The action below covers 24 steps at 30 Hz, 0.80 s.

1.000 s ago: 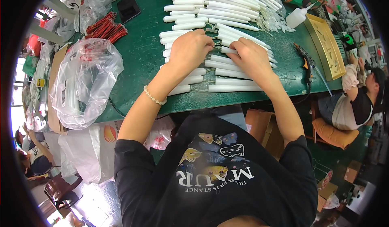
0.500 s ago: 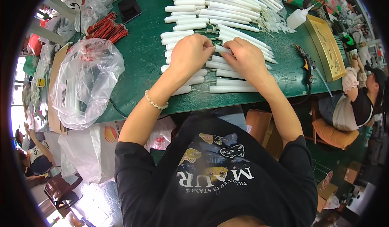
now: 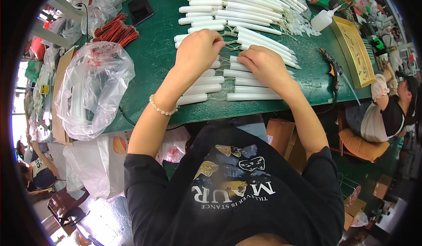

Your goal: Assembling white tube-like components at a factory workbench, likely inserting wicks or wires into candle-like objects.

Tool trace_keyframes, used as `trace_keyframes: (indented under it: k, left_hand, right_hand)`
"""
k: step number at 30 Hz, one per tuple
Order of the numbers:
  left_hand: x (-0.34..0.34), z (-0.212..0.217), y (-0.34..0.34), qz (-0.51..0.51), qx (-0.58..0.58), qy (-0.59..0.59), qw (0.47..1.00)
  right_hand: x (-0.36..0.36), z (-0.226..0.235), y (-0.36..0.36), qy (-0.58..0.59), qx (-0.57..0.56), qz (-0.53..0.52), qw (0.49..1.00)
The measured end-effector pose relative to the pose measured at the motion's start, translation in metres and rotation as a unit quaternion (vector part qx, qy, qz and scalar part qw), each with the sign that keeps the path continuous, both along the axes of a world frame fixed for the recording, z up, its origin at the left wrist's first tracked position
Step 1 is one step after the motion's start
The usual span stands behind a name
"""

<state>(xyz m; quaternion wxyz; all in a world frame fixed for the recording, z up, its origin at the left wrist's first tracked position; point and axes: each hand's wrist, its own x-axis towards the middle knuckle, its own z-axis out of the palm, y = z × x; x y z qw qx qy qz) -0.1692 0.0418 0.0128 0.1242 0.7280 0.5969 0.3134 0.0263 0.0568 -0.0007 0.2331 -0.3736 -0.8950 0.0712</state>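
White candle-shaped tubes [image 3: 252, 97] lie in two columns on the green table, joined in pairs by thin pale wires [image 3: 216, 99]. Over the left column is my left hand [image 3: 198, 55], its thumb and fingertips pinched together beside the wires in the gap. What they pinch is too small to make out. My right hand [image 3: 266, 68] is closed, fingers curled down at the inner end of a white tube [image 3: 244, 47] in the right column. Its palm hides parts of the tubes below. The tubes in the right column farther back have pointed tips.
At left are a clear plastic bag [image 3: 94, 92], a bundle of red wires [image 3: 116, 31] and a black phone [image 3: 140, 9]. On the right lie a glue gun [image 3: 332, 72], a yellow tray [image 3: 354, 52] and a white squeeze bottle [image 3: 322, 20]. Another person [image 3: 382, 105] sits at far right.
My left hand has moved slightly up and left, away from my right hand. The tube between them is no longer in sight there. My right hand has shifted only a little.
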Motion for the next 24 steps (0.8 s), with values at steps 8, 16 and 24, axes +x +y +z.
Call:
trace_keyframes:
  k: [8,16,24]
  left_hand:
    - [0.014,-0.018,0.012,-0.052,0.045,0.142,0.988]
    - [0.016,-0.025,0.019,-0.061,0.037,0.142,0.987]
    - [0.024,-0.010,0.009,-0.010,-0.048,0.040,0.998]
  right_hand:
    - [0.015,0.001,0.008,-0.057,0.068,-0.093,0.992]
    - [0.016,-0.002,0.016,-0.066,0.041,-0.042,0.996]
    - [0.012,0.000,0.016,-0.035,0.035,-0.033,0.998]
